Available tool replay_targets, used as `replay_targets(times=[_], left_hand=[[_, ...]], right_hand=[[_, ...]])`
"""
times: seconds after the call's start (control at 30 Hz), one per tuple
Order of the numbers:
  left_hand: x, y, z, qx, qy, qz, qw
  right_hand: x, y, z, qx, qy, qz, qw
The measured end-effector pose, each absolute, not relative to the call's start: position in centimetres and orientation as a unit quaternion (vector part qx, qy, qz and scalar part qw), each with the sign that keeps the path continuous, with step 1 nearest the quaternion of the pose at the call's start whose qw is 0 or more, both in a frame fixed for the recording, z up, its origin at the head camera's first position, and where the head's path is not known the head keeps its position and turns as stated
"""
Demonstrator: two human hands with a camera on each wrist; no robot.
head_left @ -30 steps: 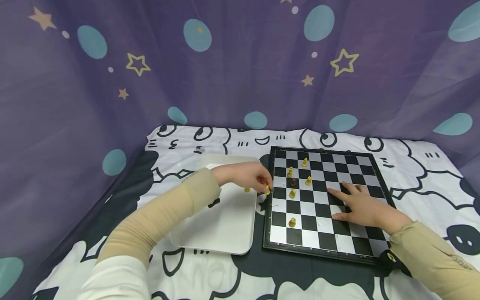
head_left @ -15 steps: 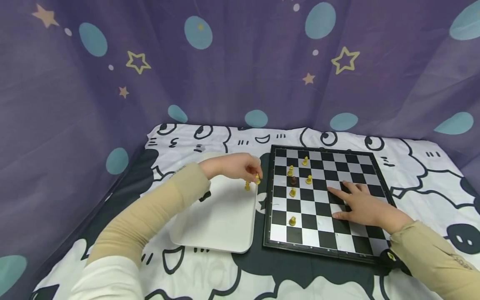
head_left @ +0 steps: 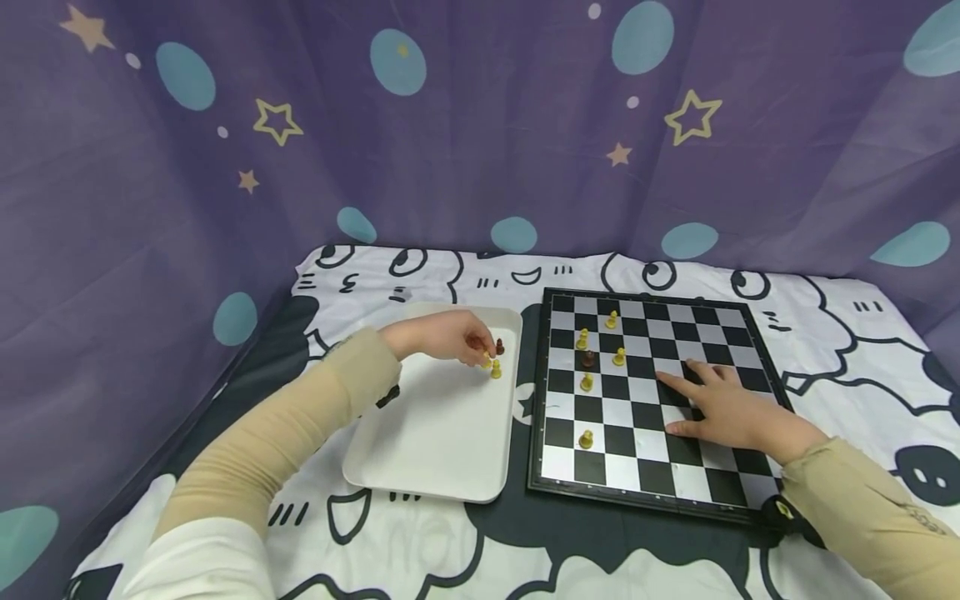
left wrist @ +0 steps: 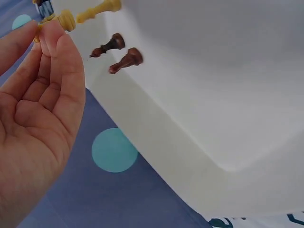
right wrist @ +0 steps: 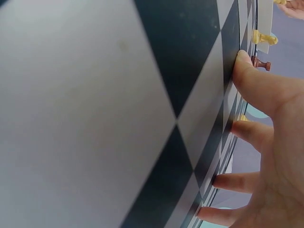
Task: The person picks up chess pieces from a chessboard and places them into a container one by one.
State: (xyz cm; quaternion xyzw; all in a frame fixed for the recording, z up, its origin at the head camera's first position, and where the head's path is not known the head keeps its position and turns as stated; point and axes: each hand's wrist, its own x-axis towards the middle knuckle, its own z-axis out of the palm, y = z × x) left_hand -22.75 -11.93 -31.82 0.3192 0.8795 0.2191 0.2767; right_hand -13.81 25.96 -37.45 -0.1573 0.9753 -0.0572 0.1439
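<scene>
My left hand (head_left: 450, 337) pinches a yellow chess piece (left wrist: 65, 21) between thumb and fingertips, over the far right part of a white tray (head_left: 427, 442). Close beside it in the tray stands another yellow chess piece (head_left: 496, 371). Two dark brown chess pieces (left wrist: 127, 61) stand in the tray near its wall in the left wrist view. My right hand (head_left: 727, 417) rests with spread fingers on the right half of a black-and-white chessboard (head_left: 645, 442); its fingertips touch the squares in the right wrist view.
Several yellow pawns (head_left: 587, 439) and one dark brown piece (head_left: 588, 359) stand on the left side of the chessboard. Tray and board lie side by side on a cartoon-print cloth (head_left: 405, 550). A purple curtain (head_left: 480, 150) hangs behind.
My left hand has moved left from the chessboard's left edge to over the tray, carrying the yellow chess piece. The right hand stays in place on the board.
</scene>
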Motion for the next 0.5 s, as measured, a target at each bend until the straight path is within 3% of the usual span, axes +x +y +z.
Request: replay_targets(times=[0.5], left_hand=[[-23.02,-12.30,-32.99,0.316,0.877,0.206,0.299]], right_hand=[[-13.77,25.84,-37.49,-0.155,0.976,-0.055,0.146]])
